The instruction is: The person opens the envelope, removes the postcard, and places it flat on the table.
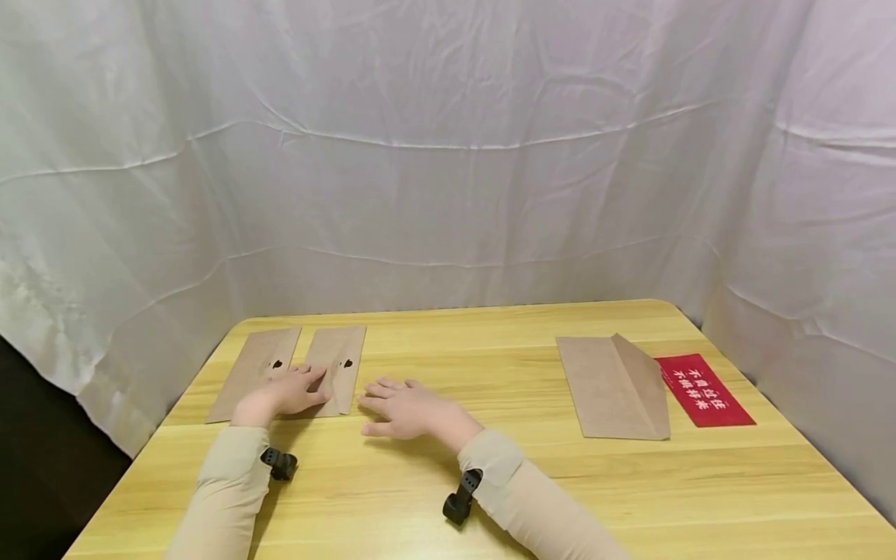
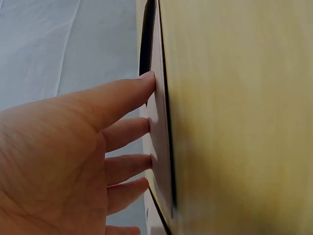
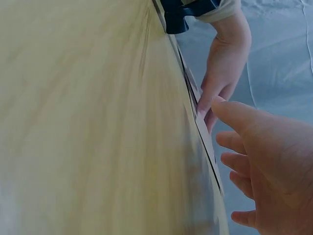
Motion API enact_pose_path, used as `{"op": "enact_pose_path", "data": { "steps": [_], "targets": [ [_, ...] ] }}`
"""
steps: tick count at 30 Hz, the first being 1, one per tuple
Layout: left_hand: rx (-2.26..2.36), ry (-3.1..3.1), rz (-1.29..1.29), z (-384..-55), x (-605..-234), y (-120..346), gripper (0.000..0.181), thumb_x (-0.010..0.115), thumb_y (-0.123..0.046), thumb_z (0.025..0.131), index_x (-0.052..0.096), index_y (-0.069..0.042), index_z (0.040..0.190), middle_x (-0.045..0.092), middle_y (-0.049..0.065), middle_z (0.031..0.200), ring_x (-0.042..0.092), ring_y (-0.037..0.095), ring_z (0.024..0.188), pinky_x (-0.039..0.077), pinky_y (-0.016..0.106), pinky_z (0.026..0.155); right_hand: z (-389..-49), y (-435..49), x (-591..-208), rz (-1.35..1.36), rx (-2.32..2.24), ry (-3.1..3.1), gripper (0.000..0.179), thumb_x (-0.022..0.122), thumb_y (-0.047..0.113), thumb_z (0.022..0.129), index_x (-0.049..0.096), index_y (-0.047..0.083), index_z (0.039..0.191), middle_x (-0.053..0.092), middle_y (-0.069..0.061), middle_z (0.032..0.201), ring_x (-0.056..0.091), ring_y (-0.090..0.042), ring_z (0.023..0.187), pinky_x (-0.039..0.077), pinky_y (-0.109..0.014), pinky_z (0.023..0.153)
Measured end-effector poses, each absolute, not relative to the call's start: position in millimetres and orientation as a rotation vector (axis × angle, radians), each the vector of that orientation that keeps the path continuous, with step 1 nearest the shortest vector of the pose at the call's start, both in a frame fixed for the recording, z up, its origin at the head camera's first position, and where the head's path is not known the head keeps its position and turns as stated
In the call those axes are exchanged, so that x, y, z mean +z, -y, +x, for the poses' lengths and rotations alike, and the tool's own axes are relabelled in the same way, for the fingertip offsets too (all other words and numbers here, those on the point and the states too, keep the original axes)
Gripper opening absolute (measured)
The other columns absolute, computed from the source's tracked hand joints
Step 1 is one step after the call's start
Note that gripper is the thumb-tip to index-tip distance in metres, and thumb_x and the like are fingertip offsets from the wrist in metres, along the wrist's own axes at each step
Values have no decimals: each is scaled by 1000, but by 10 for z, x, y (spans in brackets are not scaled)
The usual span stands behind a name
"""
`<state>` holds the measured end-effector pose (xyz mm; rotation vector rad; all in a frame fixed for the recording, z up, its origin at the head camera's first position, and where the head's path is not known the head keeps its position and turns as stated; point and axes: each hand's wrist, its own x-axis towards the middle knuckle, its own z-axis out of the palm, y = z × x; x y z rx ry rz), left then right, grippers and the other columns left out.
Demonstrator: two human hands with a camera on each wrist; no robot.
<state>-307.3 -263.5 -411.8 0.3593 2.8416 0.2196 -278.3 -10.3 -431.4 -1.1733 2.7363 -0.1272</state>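
My left hand point(image 1: 287, 391) rests its fingertips on a brown paper envelope point(image 1: 336, 342) at the far left of the table. This envelope has a small black mark and folded flap lines. In the left wrist view the thumb and fingers point(image 2: 124, 129) reach out to its surface point(image 2: 159, 112), spread and not curled round it. A second brown envelope point(image 1: 248, 369) with a similar mark lies just left of it, partly behind the left hand. My right hand point(image 1: 409, 410) hovers palm down beside the first envelope's right edge, fingers spread, holding nothing.
To the right lies another brown envelope point(image 1: 605, 389) with its flap unfolded. A red card point(image 1: 707, 393) with white characters sits beside it, near the right table edge. White curtains point(image 1: 448, 194) hang behind and at both sides of the wooden table point(image 1: 392, 498).
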Motion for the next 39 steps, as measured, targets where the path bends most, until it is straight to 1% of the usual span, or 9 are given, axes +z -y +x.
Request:
{"op": "enact_pose_path", "data": {
  "steps": [4, 11, 14, 16, 19, 23, 26, 30, 39],
  "targets": [
    [217, -2837, 362, -3056, -4092, 2559, 63, 51, -42, 98, 40, -6, 148, 32, 33, 151, 27, 55, 139, 21, 74, 108, -2762, 121, -4320, -1169, -119, -2713, 65, 35, 63, 98, 26, 33, 154, 21, 7, 163, 14, -18, 153, 18, -55, 121],
    [213, -2824, 388, -3023, -4027, 2451, 58, 52, -36, 99, 41, -7, 147, 34, 31, 151, 29, 53, 139, 14, 76, 108, -2720, 94, -4293, -1139, -128, -2667, 64, 38, 62, 97, 29, 33, 153, 22, 9, 162, 14, -16, 153, 17, -52, 122],
    [205, -2815, 403, -3006, -4016, 2411, 56, 53, -33, 99, 43, -7, 147, 36, 31, 150, 32, 52, 138, 18, 76, 108, -2696, 79, -4275, -1142, -123, -2665, 63, 40, 61, 97, 31, 34, 153, 23, 7, 162, 15, -18, 153, 17, -53, 122],
    [191, -2811, 418, -2991, -4018, 2377, 56, 54, -32, 98, 43, -6, 146, 38, 32, 148, 35, 52, 137, 22, 74, 108, -2677, 65, -4274, -1146, -111, -2665, 62, 40, 61, 97, 32, 34, 152, 23, 7, 162, 15, -18, 153, 17, -54, 122],
    [175, -2818, 430, -2974, -4032, 2314, 56, 56, -32, 97, 44, -7, 146, 41, 29, 147, 38, 50, 136, 25, 73, 107, -2658, 31, -4278, -1164, -93, -2671, 60, 41, 59, 98, 35, 32, 151, 24, 6, 162, 15, -18, 153, 19, -54, 121],
    [175, -2830, 455, -2959, -4048, 2210, 57, 59, -33, 96, 46, -9, 146, 46, 23, 147, 40, 47, 136, 22, 75, 107, -2653, -46, -4261, -1203, -95, -2687, 57, 42, 57, 98, 43, 29, 147, 29, 7, 160, 16, -17, 152, 21, -54, 120],
    [188, -2831, 477, -2945, -4041, 2139, 59, 63, -32, 94, 46, -11, 145, 49, 19, 146, 43, 44, 135, 21, 76, 107, -2653, -123, -4251, -1225, -96, -2692, 54, 44, 55, 99, 48, 27, 144, 33, 8, 158, 18, -16, 152, 23, -53, 120],
    [208, -2826, 505, -2929, -4020, 2087, 63, 71, -30, 89, 48, -11, 144, 51, 16, 145, 46, 43, 134, 19, 76, 107, -2627, -236, -4255, -1235, -87, -2693, 52, 45, 52, 99, 50, 26, 143, 38, 7, 156, 23, -16, 150, 25, -52, 120],
    [210, -2814, 611, -2875, -4002, 1976, 70, 79, -32, 80, 52, -9, 140, 56, 16, 140, 51, 40, 129, 26, 73, 107, -2531, -451, -4204, -1235, -98, -2676, 50, 47, 49, 100, 52, 24, 142, 40, 4, 155, 25, -20, 150, 25, -54, 119]
  ]
}}
